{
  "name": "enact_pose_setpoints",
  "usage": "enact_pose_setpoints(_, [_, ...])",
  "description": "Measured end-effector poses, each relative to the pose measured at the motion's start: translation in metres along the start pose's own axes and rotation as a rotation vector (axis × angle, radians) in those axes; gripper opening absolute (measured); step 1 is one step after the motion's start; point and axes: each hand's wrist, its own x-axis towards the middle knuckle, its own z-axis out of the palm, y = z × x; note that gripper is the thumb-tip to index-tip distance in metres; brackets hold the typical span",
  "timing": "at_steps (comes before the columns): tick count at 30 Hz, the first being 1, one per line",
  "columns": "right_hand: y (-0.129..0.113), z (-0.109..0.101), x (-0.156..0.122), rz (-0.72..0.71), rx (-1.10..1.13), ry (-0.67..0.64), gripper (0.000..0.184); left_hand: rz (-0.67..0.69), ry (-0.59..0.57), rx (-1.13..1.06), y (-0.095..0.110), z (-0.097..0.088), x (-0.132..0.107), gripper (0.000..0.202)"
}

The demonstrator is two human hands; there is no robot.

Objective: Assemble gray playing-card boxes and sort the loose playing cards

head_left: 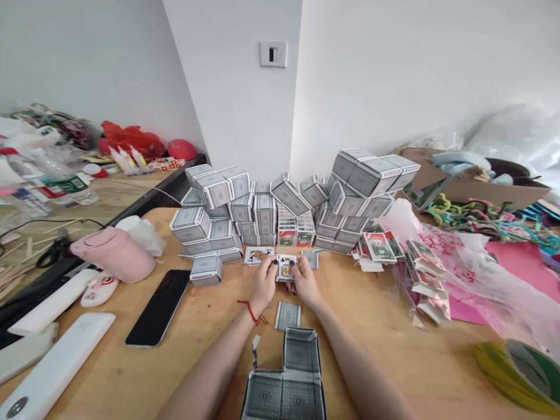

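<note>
King card (286, 268) beyond open card box (301, 353)

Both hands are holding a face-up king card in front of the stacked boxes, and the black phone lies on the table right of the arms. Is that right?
Not quite: the black phone lies left of the arms, as the head view shows. The rest stands: the left hand and right hand hold the face-up king card in front of the stacked boxes.

Forearms (227, 356) bare; red string bracelet (252, 313) behind left hand (263, 286); dark-painted thumbnails (291, 263)
</note>
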Motion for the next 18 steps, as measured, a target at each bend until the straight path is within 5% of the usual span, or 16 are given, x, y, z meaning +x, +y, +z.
enact_pose_setpoints(18, [0.001,0.013,-0.007,0.212,0.244,-0.164,0.03,-0.053,0.083,-0.046,0.002,-0.004,-0.003,0.009])
